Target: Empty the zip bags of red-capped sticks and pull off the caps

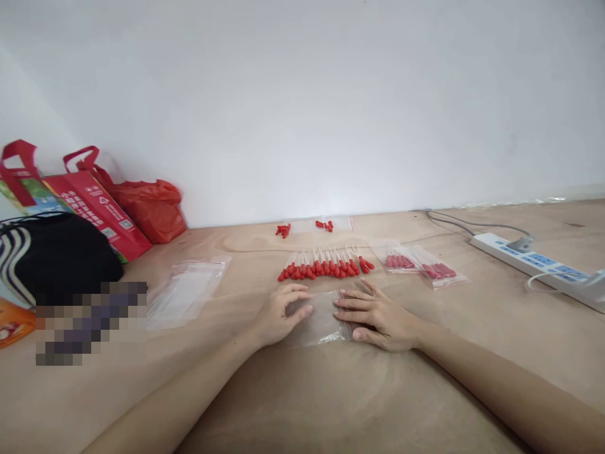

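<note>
- Two bare hands rest over a clear plastic bag (322,320), which we see lying flat on the wooden table (293,403) directly in front of us.
- On our left hand (281,315), the fingers are loosely curved and parted from the thumb, reaching over the bag's left side; we cannot tell whether the thumb presses the film.
- On our right hand (382,318), the fingers are spread and released, laid across the bag's right edge and grasping nothing.
- Just beyond the bag we find a row of red-tipped sticks (318,269), red ends toward us.
- Right of that row we see two filled bags (438,270), overlapping, with red showing through.
- Behind the row, near the wall (331,113), we notice two small red clusters (283,231).
- Left of our left hand lies a stack of clear bags (186,293); well off to our right, a white power strip (513,255).
</note>
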Motion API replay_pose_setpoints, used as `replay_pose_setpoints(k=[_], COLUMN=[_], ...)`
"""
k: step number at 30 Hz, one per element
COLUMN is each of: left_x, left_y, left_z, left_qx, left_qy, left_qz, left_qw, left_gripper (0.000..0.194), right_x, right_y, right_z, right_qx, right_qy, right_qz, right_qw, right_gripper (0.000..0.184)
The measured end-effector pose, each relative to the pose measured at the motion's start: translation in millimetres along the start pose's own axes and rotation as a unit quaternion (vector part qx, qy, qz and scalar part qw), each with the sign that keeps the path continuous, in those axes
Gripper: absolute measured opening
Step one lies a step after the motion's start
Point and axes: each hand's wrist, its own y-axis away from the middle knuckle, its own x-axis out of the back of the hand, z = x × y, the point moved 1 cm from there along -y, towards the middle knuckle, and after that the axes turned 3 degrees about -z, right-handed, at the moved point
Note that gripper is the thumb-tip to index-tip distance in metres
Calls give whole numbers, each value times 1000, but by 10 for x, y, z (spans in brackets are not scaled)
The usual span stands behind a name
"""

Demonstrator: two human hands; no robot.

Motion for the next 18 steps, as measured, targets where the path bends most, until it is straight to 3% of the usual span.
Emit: replay_pose_setpoints(k=[2, 4, 6, 8, 10, 12, 15, 18], left_x=[5, 13, 26, 45, 82, 152, 380, 760], left_y=[-54, -85, -87, -67, -41, -14, 57, 251], left_z=[-61, -113, -145, -148, -132, -129, -232, -511], left_qx=[36, 75, 117, 145, 147, 147, 178, 247], left_qy=[3, 1, 5, 5, -5, -4, 31, 15], left_qz=[43, 39, 13, -18, -36, -37, 27, 181], left_qw=[998, 996, 993, 989, 988, 988, 983, 952], left_gripper=[25, 29, 34, 31, 24, 22, 25, 32], right_x=[30, 81, 132, 159, 143, 101, 45, 32], right_y=[-6, 17, 81, 180, 283, 356, 390, 359], right_z=[19, 116, 299, 532, 752, 916, 1045, 1092], right_qx=[4, -26, -97, -191, -253, -272, -288, -305], right_qy=[29, 69, 114, 164, 206, 226, 227, 202], right_qz=[19, 67, 139, 214, 225, 190, 144, 140], right_qw=[999, 995, 979, 944, 918, 916, 919, 920], right_gripper=[43, 40, 33, 27, 29, 34, 35, 33])
